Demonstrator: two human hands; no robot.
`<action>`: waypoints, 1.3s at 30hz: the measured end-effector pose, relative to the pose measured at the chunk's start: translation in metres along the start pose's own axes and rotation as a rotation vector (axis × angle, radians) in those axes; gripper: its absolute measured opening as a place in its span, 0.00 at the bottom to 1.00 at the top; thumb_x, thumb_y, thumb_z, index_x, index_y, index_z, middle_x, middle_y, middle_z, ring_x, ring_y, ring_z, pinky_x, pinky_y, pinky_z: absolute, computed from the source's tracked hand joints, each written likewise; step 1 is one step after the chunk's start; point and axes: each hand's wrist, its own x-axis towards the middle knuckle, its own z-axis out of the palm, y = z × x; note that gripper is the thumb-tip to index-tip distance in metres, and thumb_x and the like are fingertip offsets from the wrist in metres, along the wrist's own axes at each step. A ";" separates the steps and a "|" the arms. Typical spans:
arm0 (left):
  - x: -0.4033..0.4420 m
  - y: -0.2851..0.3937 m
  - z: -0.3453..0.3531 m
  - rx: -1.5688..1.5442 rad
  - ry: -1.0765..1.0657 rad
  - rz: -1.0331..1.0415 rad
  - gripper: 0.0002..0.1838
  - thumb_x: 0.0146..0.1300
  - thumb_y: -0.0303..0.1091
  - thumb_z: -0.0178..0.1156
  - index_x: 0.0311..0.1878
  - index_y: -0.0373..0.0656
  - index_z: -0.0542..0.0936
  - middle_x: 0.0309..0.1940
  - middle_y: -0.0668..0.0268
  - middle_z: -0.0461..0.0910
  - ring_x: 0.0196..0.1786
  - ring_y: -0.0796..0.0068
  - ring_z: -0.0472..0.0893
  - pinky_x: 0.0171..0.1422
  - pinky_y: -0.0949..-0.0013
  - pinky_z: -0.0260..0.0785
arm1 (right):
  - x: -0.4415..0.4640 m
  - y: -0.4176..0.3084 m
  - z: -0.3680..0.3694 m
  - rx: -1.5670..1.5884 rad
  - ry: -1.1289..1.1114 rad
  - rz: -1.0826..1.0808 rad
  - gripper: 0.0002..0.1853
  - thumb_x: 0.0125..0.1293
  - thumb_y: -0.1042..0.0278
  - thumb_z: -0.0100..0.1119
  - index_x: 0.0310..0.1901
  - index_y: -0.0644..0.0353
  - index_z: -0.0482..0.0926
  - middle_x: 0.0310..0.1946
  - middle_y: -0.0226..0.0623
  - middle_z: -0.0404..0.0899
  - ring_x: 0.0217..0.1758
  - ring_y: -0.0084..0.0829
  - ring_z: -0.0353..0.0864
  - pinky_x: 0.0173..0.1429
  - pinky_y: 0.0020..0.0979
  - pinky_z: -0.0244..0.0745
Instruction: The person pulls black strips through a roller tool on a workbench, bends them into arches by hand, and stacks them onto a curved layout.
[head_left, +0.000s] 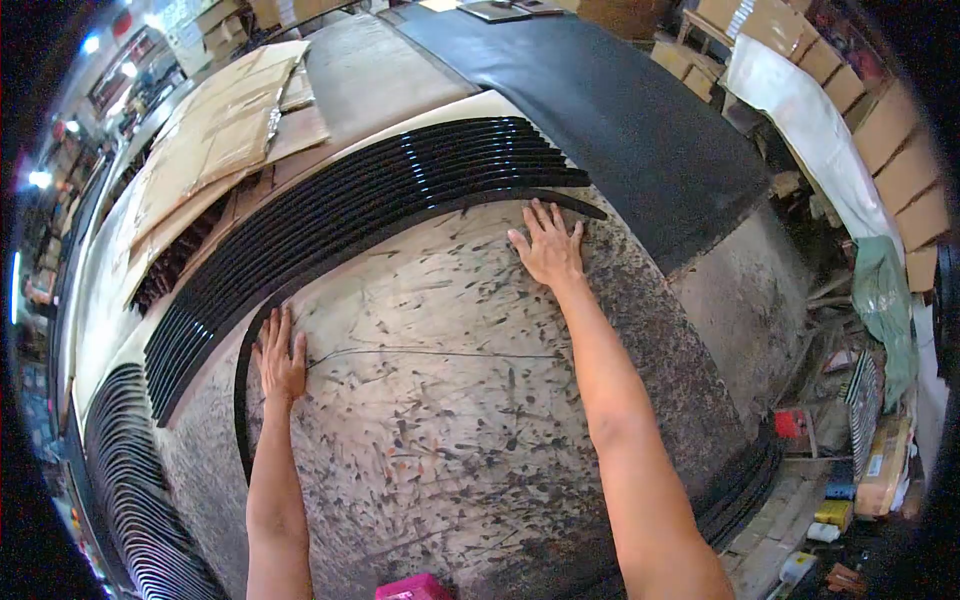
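Both hands lie flat on a stained, pale work surface. My left hand has its fingers spread a little, with the fingertips at the inner edge of a long, curved black strip. Farther right, my right hand is spread wide, its fingertips touching or close to the same strip near its right end. Beyond this strip, several similar black strips lie side by side in a curved row. Neither hand is closed round anything.
Stacked black strips lie at the lower left. Flattened cardboard is at the upper left, a dark sheet at the upper right. A pink object sits at the bottom edge. Cardboard boxes line the right side.
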 end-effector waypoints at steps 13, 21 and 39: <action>0.004 -0.011 0.013 -0.033 -0.006 0.018 0.32 0.77 0.54 0.45 0.81 0.58 0.59 0.82 0.61 0.53 0.83 0.52 0.51 0.81 0.36 0.39 | 0.016 0.091 0.003 0.117 0.387 0.133 0.32 0.74 0.47 0.51 0.72 0.59 0.67 0.72 0.45 0.69 0.76 0.46 0.65 0.78 0.61 0.52; 0.003 -0.006 0.013 -0.052 0.016 0.037 0.32 0.78 0.53 0.43 0.81 0.55 0.59 0.82 0.60 0.53 0.83 0.49 0.52 0.82 0.39 0.39 | 0.028 0.104 -0.015 0.729 0.677 0.298 0.34 0.61 0.65 0.65 0.68 0.60 0.63 0.66 0.40 0.78 0.68 0.47 0.75 0.72 0.45 0.64; 0.002 -0.001 0.009 -0.023 0.016 0.008 0.32 0.77 0.53 0.44 0.81 0.54 0.60 0.81 0.57 0.55 0.82 0.49 0.53 0.82 0.38 0.40 | 0.032 0.105 -0.006 0.499 0.564 0.350 0.38 0.60 0.58 0.67 0.68 0.62 0.62 0.63 0.45 0.80 0.67 0.48 0.76 0.72 0.49 0.61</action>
